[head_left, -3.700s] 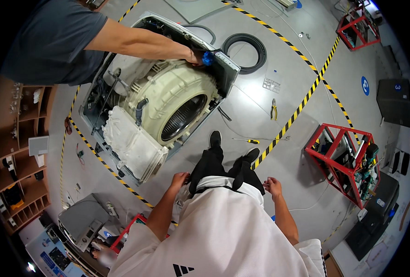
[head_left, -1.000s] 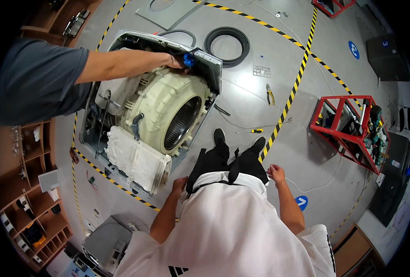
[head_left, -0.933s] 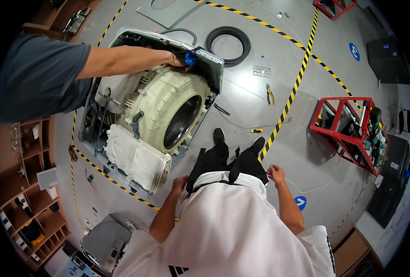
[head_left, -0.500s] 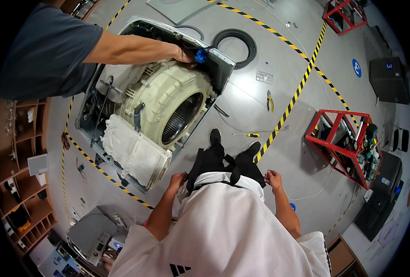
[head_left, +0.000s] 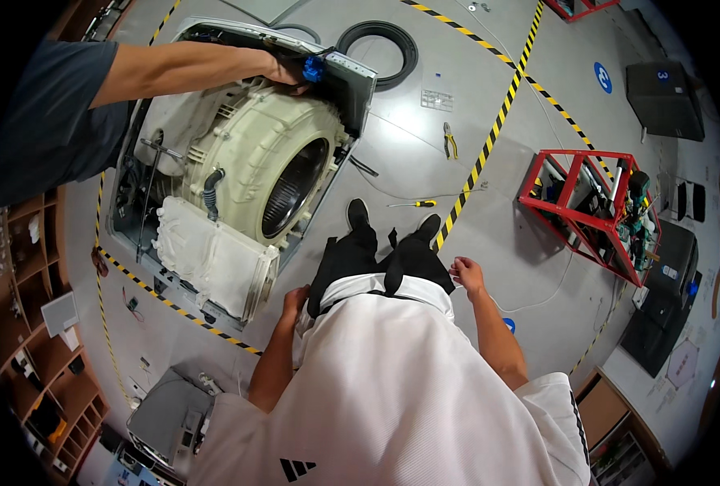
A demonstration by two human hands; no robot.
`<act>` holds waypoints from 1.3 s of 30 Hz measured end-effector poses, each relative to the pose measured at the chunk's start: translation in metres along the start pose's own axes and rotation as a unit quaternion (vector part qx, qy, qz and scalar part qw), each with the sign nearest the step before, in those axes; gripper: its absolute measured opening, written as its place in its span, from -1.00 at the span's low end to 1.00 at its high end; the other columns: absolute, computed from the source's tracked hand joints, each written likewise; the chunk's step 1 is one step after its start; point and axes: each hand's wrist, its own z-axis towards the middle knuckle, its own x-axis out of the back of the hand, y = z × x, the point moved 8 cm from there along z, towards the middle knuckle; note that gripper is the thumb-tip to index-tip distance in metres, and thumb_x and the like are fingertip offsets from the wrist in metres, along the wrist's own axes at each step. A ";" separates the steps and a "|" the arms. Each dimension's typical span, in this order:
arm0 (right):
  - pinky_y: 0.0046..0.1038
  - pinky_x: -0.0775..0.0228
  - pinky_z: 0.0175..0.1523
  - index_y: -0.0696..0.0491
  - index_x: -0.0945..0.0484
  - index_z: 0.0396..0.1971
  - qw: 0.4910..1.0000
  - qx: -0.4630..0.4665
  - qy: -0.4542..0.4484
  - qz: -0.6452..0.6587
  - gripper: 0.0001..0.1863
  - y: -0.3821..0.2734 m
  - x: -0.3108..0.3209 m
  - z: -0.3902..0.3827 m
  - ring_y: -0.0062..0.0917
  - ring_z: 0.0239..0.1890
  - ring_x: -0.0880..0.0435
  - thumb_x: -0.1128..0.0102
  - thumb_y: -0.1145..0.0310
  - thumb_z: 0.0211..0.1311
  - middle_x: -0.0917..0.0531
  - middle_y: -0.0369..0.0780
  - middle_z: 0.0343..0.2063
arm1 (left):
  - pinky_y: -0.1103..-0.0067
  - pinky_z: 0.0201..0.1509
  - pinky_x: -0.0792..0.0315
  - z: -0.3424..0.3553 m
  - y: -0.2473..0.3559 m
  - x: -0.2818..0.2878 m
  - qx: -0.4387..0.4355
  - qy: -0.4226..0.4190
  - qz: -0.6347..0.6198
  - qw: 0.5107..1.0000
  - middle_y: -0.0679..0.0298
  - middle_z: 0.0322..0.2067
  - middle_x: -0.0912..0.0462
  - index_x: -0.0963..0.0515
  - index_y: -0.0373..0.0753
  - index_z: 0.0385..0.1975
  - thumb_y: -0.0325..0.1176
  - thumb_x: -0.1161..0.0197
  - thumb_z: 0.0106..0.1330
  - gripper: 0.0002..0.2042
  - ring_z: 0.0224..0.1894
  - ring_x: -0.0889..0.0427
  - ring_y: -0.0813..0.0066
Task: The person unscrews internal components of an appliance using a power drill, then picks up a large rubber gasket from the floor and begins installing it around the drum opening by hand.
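My left hand (head_left: 296,300) hangs beside my left hip against the white shirt, its fingers mostly hidden. On the other side, my right hand (head_left: 467,275) is held out by my right thigh, fingers loosely curled and slightly apart, nothing visible in them. To my front left lies an opened front-loading washing machine (head_left: 369,79) with its cream tub (head_left: 250,134) and dark drum (head_left: 288,198) exposed. Another person's hand (head_left: 283,71) reaches in at its far end, by a blue connector (head_left: 313,70). A white covered box-shaped part (head_left: 206,259) sits at the machine's near end.
A black rubber ring (head_left: 408,57), pliers (head_left: 450,142) and a yellow-black screwdriver (head_left: 423,204) lie on the grey floor. Red metal frames (head_left: 574,215) holding parts stand right. Striped tape (head_left: 489,134) crosses the floor; wooden shelves (head_left: 48,312) line the left.
The view has shifted, so the machine and floor things sit further left and higher. My right hand has moved slightly outward from my thigh. The other person's hand stays at the machine.
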 end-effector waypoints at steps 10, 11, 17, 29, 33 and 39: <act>-0.58 -0.42 -0.29 0.09 -0.46 -0.11 1.000 -0.020 0.012 0.010 -0.69 0.020 0.002 -0.008 -0.63 -0.36 -0.58 0.01 0.22 0.26 -0.58 -0.32 -0.36 | 0.63 -0.27 -0.36 0.006 -0.007 -0.005 0.061 -0.036 -0.175 0.982 0.32 -0.45 -0.59 -0.57 -0.30 -0.35 -0.13 -0.12 0.26 -0.68 -0.41 -0.51 0.56; -0.58 -0.42 -0.29 0.09 -0.46 -0.11 1.000 -0.020 0.015 0.008 -0.69 0.018 0.003 -0.010 -0.63 -0.36 -0.58 0.01 0.22 0.26 -0.58 -0.32 -0.36 | 0.63 -0.27 -0.36 0.005 -0.004 -0.005 0.062 -0.034 -0.170 0.983 0.32 -0.44 -0.59 -0.57 -0.31 -0.35 -0.12 -0.11 0.26 -0.68 -0.40 -0.51 0.56; -0.57 -0.42 -0.29 0.09 -0.46 -0.10 1.000 -0.009 0.013 0.002 -0.70 0.008 0.000 -0.009 -0.63 -0.35 -0.58 0.00 0.24 0.25 -0.57 -0.31 -0.35 | 0.61 -0.25 -0.38 0.003 0.002 -0.002 0.059 -0.023 -0.143 0.988 0.28 -0.44 -0.61 -0.57 -0.34 -0.35 -0.13 -0.10 0.26 -0.66 -0.39 -0.53 0.53; -0.54 -0.42 -0.28 0.07 -0.46 -0.10 0.999 0.007 0.008 -0.050 -0.69 -0.007 0.009 -0.005 -0.60 -0.34 -0.59 -0.01 0.22 0.24 -0.59 -0.28 -0.33 | 0.57 -0.33 -0.42 0.004 -0.023 -0.021 0.084 -0.015 -0.228 0.970 0.24 -0.42 -0.61 -0.55 -0.29 -0.33 -0.08 -0.14 0.22 -0.66 -0.40 -0.57 0.46; -0.51 -0.43 -0.27 0.09 -0.45 -0.09 0.996 0.042 0.024 -0.080 -0.68 -0.032 0.028 -0.001 -0.56 -0.32 -0.60 -0.01 0.23 0.25 -0.58 -0.26 -0.31 | 0.53 -0.31 -0.45 0.006 -0.033 -0.032 0.089 -0.022 -0.245 0.965 0.19 -0.37 -0.62 -0.52 -0.28 -0.27 -0.08 -0.11 0.22 -0.66 -0.35 -0.60 0.42; -0.49 -0.44 -0.25 0.12 -0.47 -0.10 0.990 0.073 0.053 -0.110 -0.67 -0.078 0.052 0.004 -0.54 -0.28 -0.61 -0.01 0.23 0.24 -0.59 -0.23 -0.27 | 0.48 -0.19 -0.46 -0.001 -0.030 -0.038 0.125 -0.018 -0.225 0.966 0.18 -0.28 -0.62 -0.50 -0.31 -0.20 -0.08 -0.06 0.26 -0.62 -0.26 -0.60 0.38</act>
